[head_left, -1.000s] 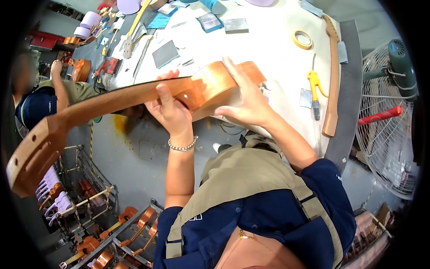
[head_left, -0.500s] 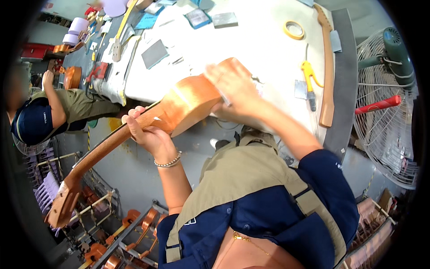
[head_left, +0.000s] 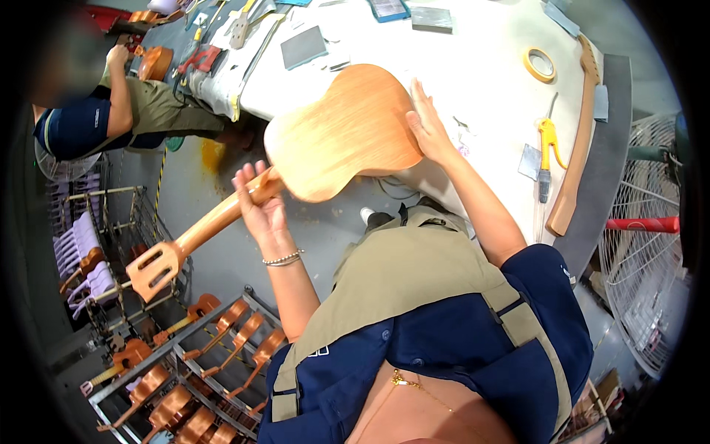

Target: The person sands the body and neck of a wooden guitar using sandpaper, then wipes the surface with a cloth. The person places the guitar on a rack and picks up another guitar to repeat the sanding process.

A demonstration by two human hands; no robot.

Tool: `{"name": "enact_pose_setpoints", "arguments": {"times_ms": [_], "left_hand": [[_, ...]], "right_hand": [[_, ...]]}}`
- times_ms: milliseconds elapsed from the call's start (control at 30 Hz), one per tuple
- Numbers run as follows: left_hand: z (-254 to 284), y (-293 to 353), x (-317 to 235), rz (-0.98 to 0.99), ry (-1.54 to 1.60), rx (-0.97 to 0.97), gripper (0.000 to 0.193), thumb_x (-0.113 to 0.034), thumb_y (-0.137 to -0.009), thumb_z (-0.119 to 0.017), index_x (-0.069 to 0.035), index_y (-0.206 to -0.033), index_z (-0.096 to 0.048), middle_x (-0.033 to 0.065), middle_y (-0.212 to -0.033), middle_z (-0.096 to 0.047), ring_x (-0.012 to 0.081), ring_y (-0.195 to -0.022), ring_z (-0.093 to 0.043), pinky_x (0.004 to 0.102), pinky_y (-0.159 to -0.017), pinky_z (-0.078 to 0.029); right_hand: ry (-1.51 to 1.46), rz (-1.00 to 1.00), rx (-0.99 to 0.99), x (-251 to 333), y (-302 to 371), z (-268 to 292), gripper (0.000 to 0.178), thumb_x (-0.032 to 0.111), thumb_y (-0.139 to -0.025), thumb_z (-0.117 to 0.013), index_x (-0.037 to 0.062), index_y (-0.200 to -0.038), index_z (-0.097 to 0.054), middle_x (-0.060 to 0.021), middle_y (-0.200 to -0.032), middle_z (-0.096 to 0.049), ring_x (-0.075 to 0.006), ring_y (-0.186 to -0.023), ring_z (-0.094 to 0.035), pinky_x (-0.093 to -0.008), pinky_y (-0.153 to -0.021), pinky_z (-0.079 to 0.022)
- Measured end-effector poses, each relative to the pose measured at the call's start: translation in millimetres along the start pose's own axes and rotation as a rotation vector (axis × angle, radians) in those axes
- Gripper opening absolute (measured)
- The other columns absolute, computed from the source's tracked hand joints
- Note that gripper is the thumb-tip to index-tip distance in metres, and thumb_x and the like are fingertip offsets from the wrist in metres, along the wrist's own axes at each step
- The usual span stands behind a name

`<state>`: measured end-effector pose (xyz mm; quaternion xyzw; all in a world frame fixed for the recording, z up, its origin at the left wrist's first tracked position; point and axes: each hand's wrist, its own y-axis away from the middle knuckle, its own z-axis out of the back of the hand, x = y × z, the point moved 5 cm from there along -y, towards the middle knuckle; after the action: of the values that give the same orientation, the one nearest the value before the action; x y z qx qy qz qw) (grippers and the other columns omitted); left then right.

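A small wooden ukulele [head_left: 347, 133] is tilted in front of me with its plain back up. Its body is toward the table and its slotted headstock [head_left: 157, 270] points to the lower left. My left hand [head_left: 264, 214] holds the neck [head_left: 214, 224] close to where it joins the body, and part of its grip is hidden by the neck. At the body's rounded end, my right hand [head_left: 431, 133] lies flat with fingers stretched and thumb near the back's edge. The strings' side is turned away from view.
On the white table [head_left: 488, 81] lie a tape roll [head_left: 539, 65], a yellow air gun [head_left: 547, 144], a loose neck [head_left: 573, 163] and sanding pads [head_left: 304, 46]. A fan [head_left: 643, 237] stands at right. Racks of ukuleles [head_left: 174, 407] are lower left; a co-worker [head_left: 89, 122] works at far left.
The ukulele has rolled from showing its side to showing its full back, and its headstock has risen. My right hand has moved from the body's side to its end.
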<state>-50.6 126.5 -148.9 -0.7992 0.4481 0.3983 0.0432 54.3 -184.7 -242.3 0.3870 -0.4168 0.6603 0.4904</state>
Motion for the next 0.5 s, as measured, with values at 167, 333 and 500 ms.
{"name": "enact_pose_setpoints", "arguments": {"times_ms": [167,333,500], "left_hand": [[-16,26,9,-0.077,-0.362,0.086,0.026,-0.011,-0.087,-0.055,-0.001,-0.11,-0.048,0.015,-0.114,-0.057,0.0271,-0.108,-0.055,0.0361,-0.082,-0.046],[-41,48,4,-0.197,-0.517,0.255,0.021,-0.01,-0.086,-0.056,-0.002,-0.105,-0.05,0.016,-0.11,-0.059,0.022,-0.104,-0.057,0.0267,-0.078,-0.048],[-44,49,2,-0.239,-0.527,0.291,0.019,-0.006,-0.085,-0.055,-0.001,-0.103,-0.05,0.018,-0.107,-0.059,0.0246,-0.106,-0.056,0.0366,-0.096,-0.042]], "right_hand": [[0.777,0.259,0.181,67,9,-28,0.064,0.036,-0.09,-0.047,0.008,-0.142,-0.021,-0.0134,-0.146,-0.021,-0.0269,-0.137,-0.013,-0.051,-0.109,-0.011],[0.388,0.643,0.402,190,23,-63,0.061,0.033,-0.09,-0.046,0.0093,-0.141,-0.022,-0.0085,-0.147,-0.021,-0.026,-0.137,-0.013,-0.0549,-0.108,-0.01],[0.515,0.406,0.207,140,-20,-56,0.065,0.042,-0.089,-0.041,0.0117,-0.143,-0.018,-0.0063,-0.148,-0.021,-0.0265,-0.137,-0.013,-0.0526,-0.108,-0.011]]}}
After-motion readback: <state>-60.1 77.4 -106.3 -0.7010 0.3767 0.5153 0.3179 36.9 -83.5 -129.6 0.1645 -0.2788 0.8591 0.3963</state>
